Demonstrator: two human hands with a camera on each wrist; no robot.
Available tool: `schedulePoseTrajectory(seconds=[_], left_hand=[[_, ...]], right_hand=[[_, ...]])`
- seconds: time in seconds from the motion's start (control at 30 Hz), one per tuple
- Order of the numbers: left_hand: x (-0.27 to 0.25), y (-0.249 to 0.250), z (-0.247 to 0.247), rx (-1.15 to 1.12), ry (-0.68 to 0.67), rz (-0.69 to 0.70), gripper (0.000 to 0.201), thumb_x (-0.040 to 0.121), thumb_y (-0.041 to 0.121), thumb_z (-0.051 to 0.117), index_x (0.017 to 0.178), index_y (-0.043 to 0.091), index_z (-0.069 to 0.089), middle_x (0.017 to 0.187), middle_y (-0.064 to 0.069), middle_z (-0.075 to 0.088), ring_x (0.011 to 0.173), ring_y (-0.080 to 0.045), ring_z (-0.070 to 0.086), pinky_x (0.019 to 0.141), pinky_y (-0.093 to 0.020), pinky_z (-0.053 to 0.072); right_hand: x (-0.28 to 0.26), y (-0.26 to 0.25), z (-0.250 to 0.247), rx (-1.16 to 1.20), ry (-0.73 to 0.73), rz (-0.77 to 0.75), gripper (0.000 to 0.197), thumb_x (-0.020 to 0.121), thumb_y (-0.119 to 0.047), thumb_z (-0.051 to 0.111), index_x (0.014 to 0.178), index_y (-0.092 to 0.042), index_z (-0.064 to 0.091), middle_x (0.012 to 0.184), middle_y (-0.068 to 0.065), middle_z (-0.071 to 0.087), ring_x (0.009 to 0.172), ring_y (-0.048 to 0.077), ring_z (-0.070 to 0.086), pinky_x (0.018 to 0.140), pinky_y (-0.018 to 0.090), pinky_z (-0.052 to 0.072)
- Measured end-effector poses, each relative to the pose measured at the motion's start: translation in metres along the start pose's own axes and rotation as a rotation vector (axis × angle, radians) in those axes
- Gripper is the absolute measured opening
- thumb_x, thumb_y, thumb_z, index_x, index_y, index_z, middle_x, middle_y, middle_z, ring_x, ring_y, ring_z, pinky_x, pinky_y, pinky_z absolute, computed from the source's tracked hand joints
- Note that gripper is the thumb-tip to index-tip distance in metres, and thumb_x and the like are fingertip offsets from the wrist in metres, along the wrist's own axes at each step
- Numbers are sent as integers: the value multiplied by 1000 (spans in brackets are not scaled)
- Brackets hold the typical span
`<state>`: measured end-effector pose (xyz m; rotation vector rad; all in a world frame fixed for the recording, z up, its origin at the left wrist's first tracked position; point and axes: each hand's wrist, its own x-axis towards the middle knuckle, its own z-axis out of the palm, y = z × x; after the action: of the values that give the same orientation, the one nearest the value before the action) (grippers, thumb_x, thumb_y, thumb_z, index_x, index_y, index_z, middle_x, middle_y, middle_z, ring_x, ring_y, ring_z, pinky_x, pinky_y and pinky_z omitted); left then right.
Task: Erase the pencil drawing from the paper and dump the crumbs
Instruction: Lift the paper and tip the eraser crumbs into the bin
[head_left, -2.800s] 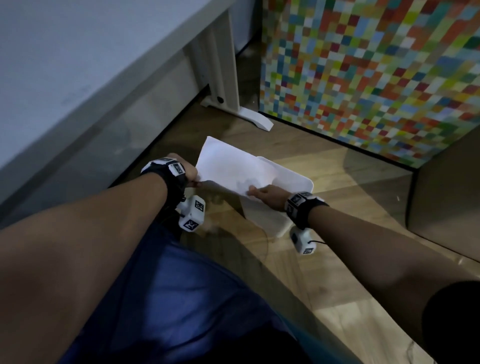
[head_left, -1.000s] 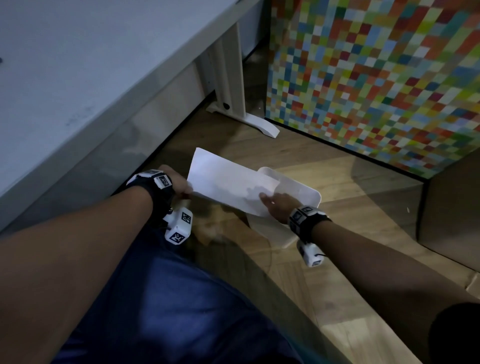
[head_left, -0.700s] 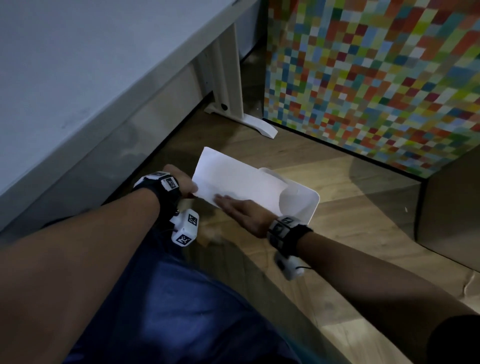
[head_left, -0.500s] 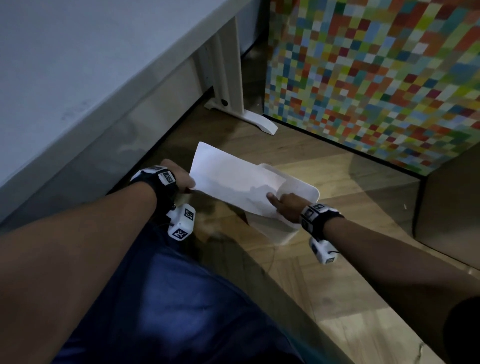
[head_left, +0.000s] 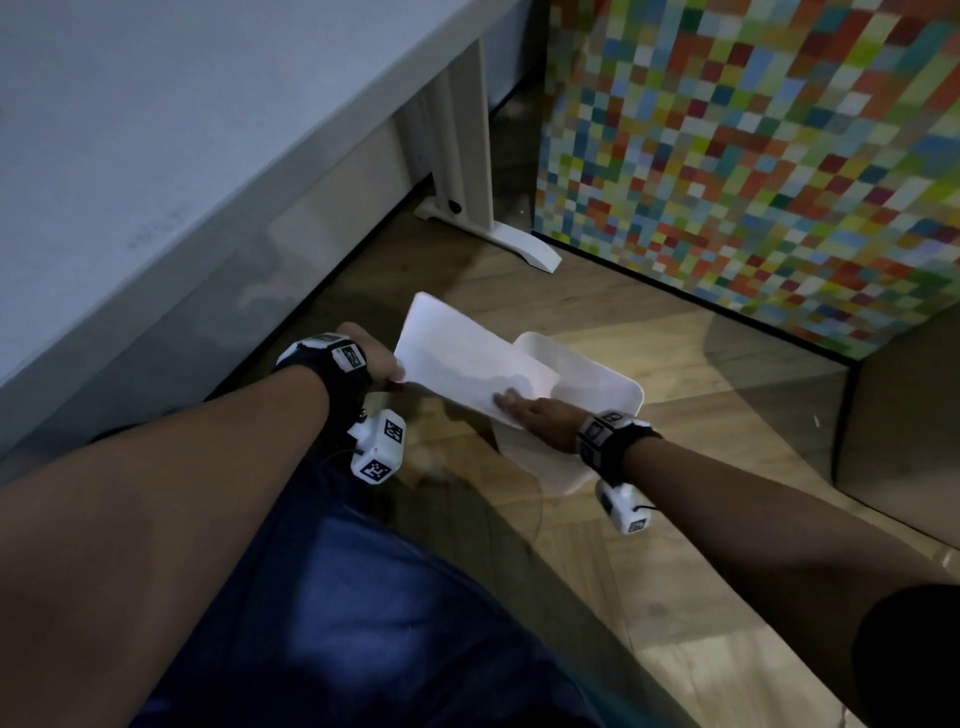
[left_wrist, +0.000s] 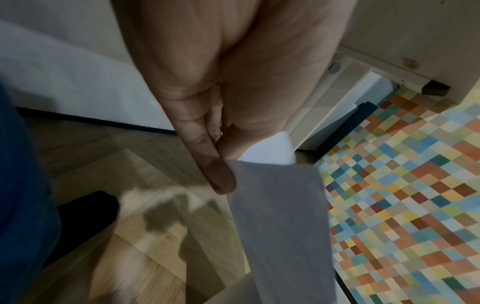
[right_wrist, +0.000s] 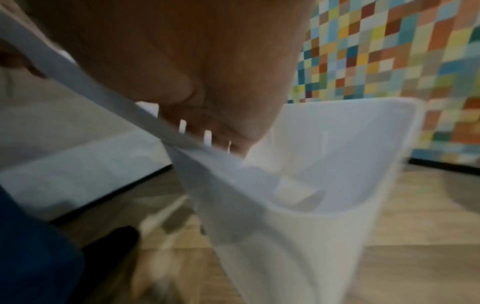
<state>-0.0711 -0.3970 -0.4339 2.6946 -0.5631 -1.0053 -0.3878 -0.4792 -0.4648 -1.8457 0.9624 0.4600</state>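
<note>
A white sheet of paper (head_left: 457, 358) hangs tilted over a white plastic bin (head_left: 608, 384) on the wooden floor, its lower end over the bin's mouth. My left hand (head_left: 379, 361) pinches the paper's upper left edge; in the left wrist view the fingers (left_wrist: 218, 174) hold the paper (left_wrist: 280, 216) from beneath. My right hand (head_left: 530, 410) lies flat with straight fingers on the paper's lower end near the bin rim. In the right wrist view the paper (right_wrist: 103, 98) runs under the palm toward the bin (right_wrist: 324, 185). No pencil marks or crumbs can be made out.
A grey table edge (head_left: 208, 197) runs along the left, with its white leg and foot (head_left: 498, 228) on the floor behind the bin. A multicoloured checkered panel (head_left: 753, 156) stands at the back right. My blue-clad leg (head_left: 363, 623) is below.
My right hand has swept back and forth along the paper: up toward the left hand, down to the bin end, and now rests flat at the lower end. The left hand kept its pinch.
</note>
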Motion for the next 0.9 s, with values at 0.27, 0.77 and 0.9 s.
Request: schedulePoseTrajectory(seconds=[0.27, 0.77, 0.9], left_hand=[[-9, 4, 2, -86, -63, -13, 84, 14, 29, 90, 95, 8, 86, 84, -15, 84, 84, -34, 85, 91, -54, 68], [-55, 15, -31, 22, -5, -7, 44, 62, 27, 100, 100, 11, 87, 97, -11, 84, 88, -31, 81, 92, -48, 67], [-68, 19, -26, 36, -25, 2, 32, 66, 21, 99, 94, 9, 88, 91, -12, 84, 86, -29, 81, 91, -47, 68]], right_hand=[[12, -44, -7, -138, 260, -193, 74, 103, -71, 25, 142, -23, 66, 144, 6, 66, 131, 29, 61, 115, 45, 41], [9, -20, -33, -209, 307, -231, 58, 110, -55, 36, 137, -18, 70, 143, 12, 67, 124, 29, 63, 109, 38, 42], [13, -48, 2, 8, 141, -408, 66, 105, -70, 34, 159, -34, 47, 165, -3, 46, 149, 17, 42, 125, 31, 22]])
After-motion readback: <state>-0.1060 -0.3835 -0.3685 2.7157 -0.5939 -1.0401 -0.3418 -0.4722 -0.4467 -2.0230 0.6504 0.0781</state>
